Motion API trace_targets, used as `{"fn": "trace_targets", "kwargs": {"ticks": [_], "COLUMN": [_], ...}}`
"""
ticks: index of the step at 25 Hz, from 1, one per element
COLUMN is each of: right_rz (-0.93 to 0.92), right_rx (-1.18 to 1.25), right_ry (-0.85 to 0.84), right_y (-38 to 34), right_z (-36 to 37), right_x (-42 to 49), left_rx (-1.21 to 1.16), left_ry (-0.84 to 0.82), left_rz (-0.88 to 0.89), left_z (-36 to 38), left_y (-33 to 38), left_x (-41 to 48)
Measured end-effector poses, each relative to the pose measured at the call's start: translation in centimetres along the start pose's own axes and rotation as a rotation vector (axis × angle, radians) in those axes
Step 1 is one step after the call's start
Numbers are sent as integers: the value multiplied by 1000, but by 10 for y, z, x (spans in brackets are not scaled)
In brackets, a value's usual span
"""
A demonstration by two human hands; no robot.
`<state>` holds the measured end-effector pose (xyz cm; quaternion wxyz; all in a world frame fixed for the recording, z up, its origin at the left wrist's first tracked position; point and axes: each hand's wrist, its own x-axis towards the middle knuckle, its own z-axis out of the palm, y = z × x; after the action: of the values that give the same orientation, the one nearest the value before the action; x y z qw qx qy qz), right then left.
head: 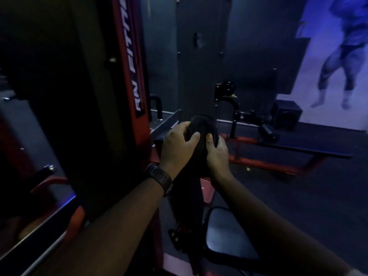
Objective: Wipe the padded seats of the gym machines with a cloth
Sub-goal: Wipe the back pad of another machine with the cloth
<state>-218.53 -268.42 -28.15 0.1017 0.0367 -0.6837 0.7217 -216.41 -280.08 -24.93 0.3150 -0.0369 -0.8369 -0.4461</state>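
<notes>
Left hand (179,144) and right hand (217,154) were both curled round the dark cloth (201,126); it looked soft, light and floppy, so gripping it bunched seemed easiest.

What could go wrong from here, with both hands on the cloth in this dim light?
1. The cloth and the seat are both dark and the light is dim, so missed spots may go unseen.
2. The left hand and right hand both grip the cloth, so neither is free if the person stumbles near the red frame.
3. The watch might catch on the cloth.
</notes>
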Motion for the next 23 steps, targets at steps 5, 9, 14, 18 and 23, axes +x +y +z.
{"fn": "trace_targets", "kwargs": {"ticks": [5,9,14,18,23], "right_rz": [-62,-22,-85,-135,-398], "right_rx": [-1,103,128,0,-273], "right_ry": [-59,-127,-132,-16,-269], "right_y": [30,55,78,90,108], "right_z": [22,15,19,32,44], "right_x": [25,63,85,77,64], "left_rx": [398,458,514,598,607], "left_ry": [-55,-171,-345,-407,-423], "left_rz": [14,-66,-212,-154,-67], "left_z": [-7,11,23,19,17], "left_y": [-39,-47,-60,-72,-87], "left_x": [2,12,17,13,12]}}
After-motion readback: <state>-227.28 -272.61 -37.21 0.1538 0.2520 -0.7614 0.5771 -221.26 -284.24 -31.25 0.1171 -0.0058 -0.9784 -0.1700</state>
